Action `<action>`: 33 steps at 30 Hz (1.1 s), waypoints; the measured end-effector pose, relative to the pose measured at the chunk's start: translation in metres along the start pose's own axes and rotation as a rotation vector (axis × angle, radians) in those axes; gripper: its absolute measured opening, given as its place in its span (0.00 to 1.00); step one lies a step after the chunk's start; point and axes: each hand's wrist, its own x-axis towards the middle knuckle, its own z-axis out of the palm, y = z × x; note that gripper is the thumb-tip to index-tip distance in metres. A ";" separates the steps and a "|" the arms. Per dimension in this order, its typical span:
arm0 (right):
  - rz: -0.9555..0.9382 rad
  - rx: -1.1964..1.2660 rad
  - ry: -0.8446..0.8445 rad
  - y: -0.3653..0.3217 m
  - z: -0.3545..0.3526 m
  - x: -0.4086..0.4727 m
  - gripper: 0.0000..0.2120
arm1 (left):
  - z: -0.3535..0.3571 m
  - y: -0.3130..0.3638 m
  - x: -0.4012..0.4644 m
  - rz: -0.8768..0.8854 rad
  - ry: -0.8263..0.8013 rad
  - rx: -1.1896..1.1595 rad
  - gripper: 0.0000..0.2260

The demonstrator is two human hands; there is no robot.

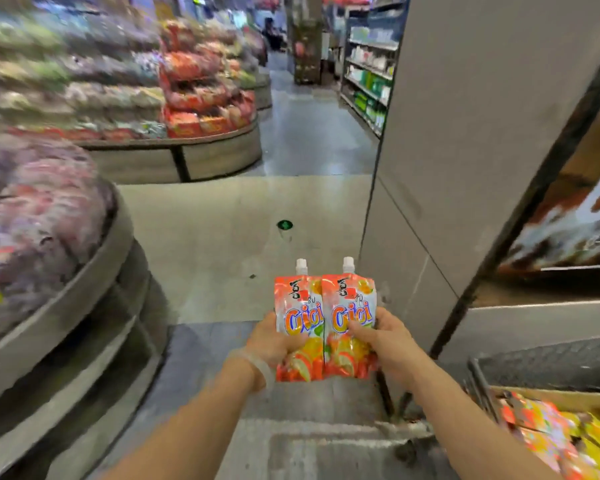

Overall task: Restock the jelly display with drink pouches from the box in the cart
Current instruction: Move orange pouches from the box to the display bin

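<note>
Head view: blurred round display at far left.
Left hand: grips left pouch.
Right hand: grips right pouch; pouches upright, edges touching.
Box: lower right, holds pouches.

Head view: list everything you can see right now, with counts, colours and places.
drink pouches: two, orange with white caps, upright side by side, centre, one in each hand
box: one, brown cardboard, bottom right, holding more orange and yellow pouches
cart: one, grey wire, bottom right, partly shown
jelly display: round tiered stand, left, blurred pinkish packs
red snack display: one, farther left
shelving: far aisle, green and white goods
pillar: one, grey, right
hands: left hand gloved, right hand bare, each gripping a pouch
</note>
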 end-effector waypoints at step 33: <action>0.030 -0.380 -1.096 0.124 0.874 -0.113 0.14 | -0.735 -0.090 -0.325 0.080 1.099 -0.477 0.12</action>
